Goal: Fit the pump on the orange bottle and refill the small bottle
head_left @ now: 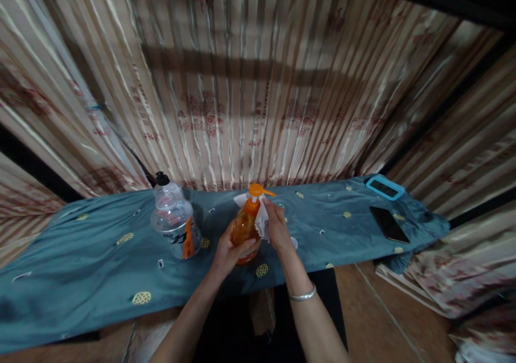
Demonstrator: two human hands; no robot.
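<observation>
An amber pump bottle (pixel 241 226) with an orange pump head stands upright near the middle of the cloth-covered table. My left hand (pixel 230 251) is wrapped round its lower body from the left. On the other side, my right hand (pixel 277 224) pinches a white tissue (pixel 262 219) against the bottle's neck, just under the pump. Part of the tissue also shows behind the neck on the left. My fingers and the tissue hide the bottle's right side.
A clear plastic bottle (pixel 174 226) with a label stands to the left, a black-capped bottle (pixel 162 179) behind it. At the right lie a black phone (pixel 389 224) and a light-blue-framed device (pixel 384 187). A striped curtain (pixel 242 83) hangs behind the blue-green tablecloth (pixel 108 255).
</observation>
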